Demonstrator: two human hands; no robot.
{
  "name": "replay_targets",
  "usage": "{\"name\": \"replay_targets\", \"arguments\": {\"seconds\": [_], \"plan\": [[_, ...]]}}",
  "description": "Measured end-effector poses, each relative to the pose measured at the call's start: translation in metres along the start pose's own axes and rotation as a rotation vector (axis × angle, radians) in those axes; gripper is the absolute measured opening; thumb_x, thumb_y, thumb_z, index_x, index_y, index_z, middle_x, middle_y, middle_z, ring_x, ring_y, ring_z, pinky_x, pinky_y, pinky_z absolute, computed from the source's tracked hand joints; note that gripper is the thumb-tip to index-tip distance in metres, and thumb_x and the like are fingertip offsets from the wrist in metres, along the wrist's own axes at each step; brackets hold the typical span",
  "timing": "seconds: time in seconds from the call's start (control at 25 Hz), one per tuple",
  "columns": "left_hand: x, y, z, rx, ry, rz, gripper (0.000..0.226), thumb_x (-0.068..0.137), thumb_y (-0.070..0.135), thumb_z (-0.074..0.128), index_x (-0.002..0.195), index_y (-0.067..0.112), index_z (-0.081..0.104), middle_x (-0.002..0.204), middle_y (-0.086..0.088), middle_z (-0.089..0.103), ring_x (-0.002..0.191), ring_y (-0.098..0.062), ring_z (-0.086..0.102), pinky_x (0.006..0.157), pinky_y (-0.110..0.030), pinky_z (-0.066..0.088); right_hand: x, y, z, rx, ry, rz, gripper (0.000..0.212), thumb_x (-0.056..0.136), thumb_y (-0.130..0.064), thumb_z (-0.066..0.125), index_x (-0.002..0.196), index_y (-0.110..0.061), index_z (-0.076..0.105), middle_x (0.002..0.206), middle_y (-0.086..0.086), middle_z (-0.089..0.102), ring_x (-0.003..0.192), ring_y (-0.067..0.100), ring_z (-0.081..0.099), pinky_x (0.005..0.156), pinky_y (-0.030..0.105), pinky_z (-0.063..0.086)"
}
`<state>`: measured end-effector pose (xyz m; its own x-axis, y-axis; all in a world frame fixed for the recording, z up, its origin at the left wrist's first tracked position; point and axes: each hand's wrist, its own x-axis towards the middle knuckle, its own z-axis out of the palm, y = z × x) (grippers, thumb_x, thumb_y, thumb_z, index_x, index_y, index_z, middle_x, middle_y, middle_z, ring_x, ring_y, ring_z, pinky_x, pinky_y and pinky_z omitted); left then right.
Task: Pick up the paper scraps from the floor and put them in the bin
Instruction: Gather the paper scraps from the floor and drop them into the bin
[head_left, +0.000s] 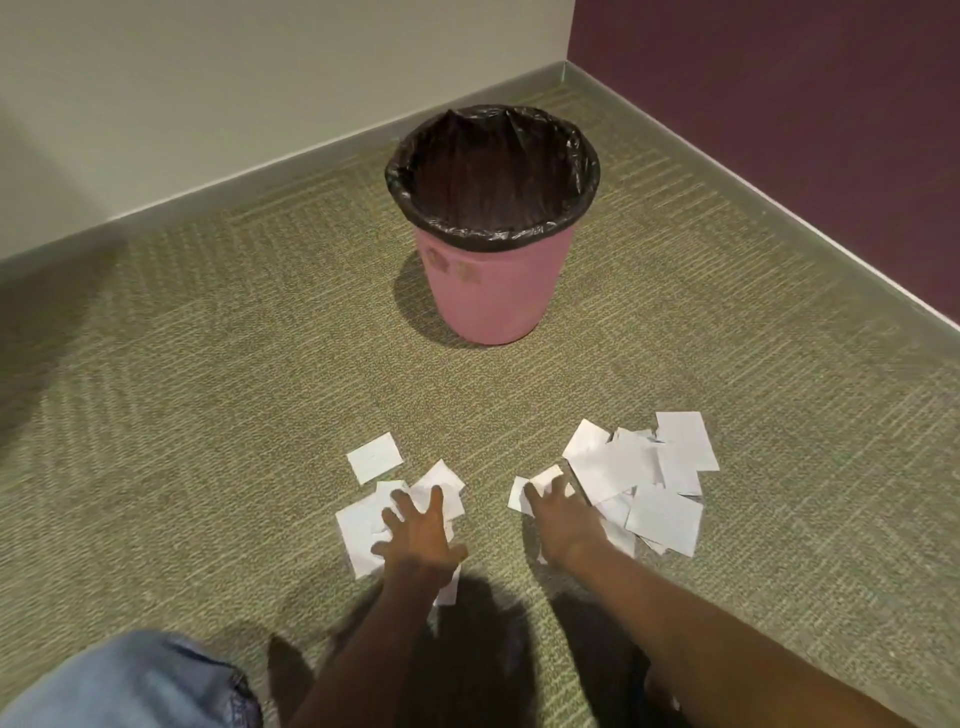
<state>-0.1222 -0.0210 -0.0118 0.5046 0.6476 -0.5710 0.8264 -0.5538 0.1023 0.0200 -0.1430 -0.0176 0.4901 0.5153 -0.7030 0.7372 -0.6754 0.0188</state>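
Bin (498, 291): pink, round, upright on the floor (208, 389) near the corner of the room, lined with a black bag (493, 171) folded over its rim; nothing visible inside

Paper scraps, left pile (363, 519): white rectangles overlapping on the carpet, one scrap (375, 457) lying just apart at the far side

Paper scraps, right pile (639, 478): larger heap of overlapping white pieces, well short of the bin

Left hand (415, 530): fingers spread, palm down, flat on the left pile

Right hand (558, 514): palm down on the near-left edge of the right pile, fingers loosely fanned, nothing pinched

Knee (135, 680): blue denim, lower left corner

Walls: pale one behind the bin, dark purple one (779, 104) on the right
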Motion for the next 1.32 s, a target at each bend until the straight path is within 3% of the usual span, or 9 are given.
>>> {"name": "replay_targets", "arguments": {"seconds": [0.2,0.44,0.6,0.68,0.8,0.92,1.08,1.24,1.32], "plan": [[0.009,-0.009,0.010,0.098,0.061,0.072,0.069,0.086,0.040,0.061,0.144,0.027,0.026,0.147,-0.018,0.024,0.123,-0.035,0.041,0.087,-0.041,0.052,-0.014,-0.004,-0.005,-0.095,0.141,-0.125,0.045,0.093,-0.004,0.051,0.138,-0.003,0.044,0.141,0.024,0.040,0.122,0.038,0.051,0.101,0.042,0.046],[0.016,0.003,0.012,0.206,0.126,0.124,0.040,0.092,0.009,0.044,0.131,0.017,0.042,0.123,-0.013,0.049,0.107,-0.027,0.054,0.075,-0.030,0.051,-0.005,-0.013,-0.033,0.139,0.179,-0.071,0.038,0.088,-0.007,0.065,0.124,0.000,0.055,0.136,0.018,0.044,0.117,0.036,0.057,0.095,0.042,0.050],[0.026,-0.005,0.019,0.221,0.220,0.231,0.026,0.068,0.005,0.067,0.093,0.011,0.070,0.075,-0.012,0.060,0.059,-0.026,0.059,0.044,-0.031,0.046,0.002,-0.017,-0.063,0.229,0.201,-0.027,0.037,0.084,-0.005,0.069,0.119,0.000,0.058,0.138,0.018,0.042,0.115,0.037,0.059,0.092,0.041,0.051],[0.026,-0.008,0.022,0.210,0.242,0.234,0.022,0.063,0.009,0.060,0.082,0.009,0.071,0.064,-0.012,0.055,0.048,-0.026,0.052,0.038,-0.029,0.040,0.005,-0.017,-0.069,0.232,0.194,-0.003,0.039,0.083,-0.002,0.068,0.121,-0.001,0.058,0.139,0.018,0.039,0.114,0.037,0.059,0.090,0.040,0.051],[0.022,-0.001,0.027,0.120,0.135,0.250,0.049,0.067,0.042,0.056,0.096,0.007,0.073,0.073,-0.024,0.064,0.050,-0.032,0.058,0.043,-0.030,0.046,0.008,-0.011,-0.062,0.210,0.172,0.017,0.040,0.085,0.000,0.063,0.124,-0.003,0.057,0.145,0.023,0.034,0.112,0.037,0.061,0.088,0.039,0.052],[0.026,0.006,0.033,0.076,0.091,0.166,0.078,0.050,0.069,0.065,0.107,0.018,0.075,0.081,-0.026,0.071,0.052,-0.035,0.065,0.042,-0.032,0.051,0.011,-0.004,-0.044,0.211,0.168,0.004,0.041,0.087,-0.009,0.062,0.128,-0.008,0.056,0.141,0.021,0.039,0.115,0.035,0.058,0.092,0.040,0.050],[0.028,0.007,0.042,0.224,0.192,0.181,0.055,0.048,0.026,0.074,0.100,0.008,0.075,0.088,-0.037,0.068,0.064,-0.038,0.068,0.057,-0.039,0.058,0.010,-0.008,-0.029,0.169,0.184,0.004,0.055,0.086,-0.037,0.070,0.133,-0.013,0.053,0.140,0.017,0.042,0.127,0.035,0.047,0.098,0.043,0.048],[0.029,0.004,0.028,0.279,0.181,0.190,0.032,0.061,0.007,0.073,0.091,0.001,0.064,0.072,-0.024,0.067,0.057,-0.030,0.062,0.053,-0.036,0.053,0.001,-0.020,-0.020,0.064,0.203,0.018,0.052,0.090,-0.007,0.060,0.140,-0.003,0.043,0.146,0.022,0.033,0.129,0.043,0.042,0.097,0.046,0.050],[0.027,0.005,0.012,0.273,0.156,0.248,0.024,0.079,0.001,0.056,0.102,0.003,0.054,0.085,-0.019,0.068,0.072,-0.028,0.065,0.062,-0.036,0.052,0.000,-0.022,-0.017,0.061,0.224,0.019,0.052,0.090,-0.003,0.059,0.139,-0.002,0.043,0.145,0.023,0.032,0.128,0.042,0.043,0.094,0.045,0.051]]}}
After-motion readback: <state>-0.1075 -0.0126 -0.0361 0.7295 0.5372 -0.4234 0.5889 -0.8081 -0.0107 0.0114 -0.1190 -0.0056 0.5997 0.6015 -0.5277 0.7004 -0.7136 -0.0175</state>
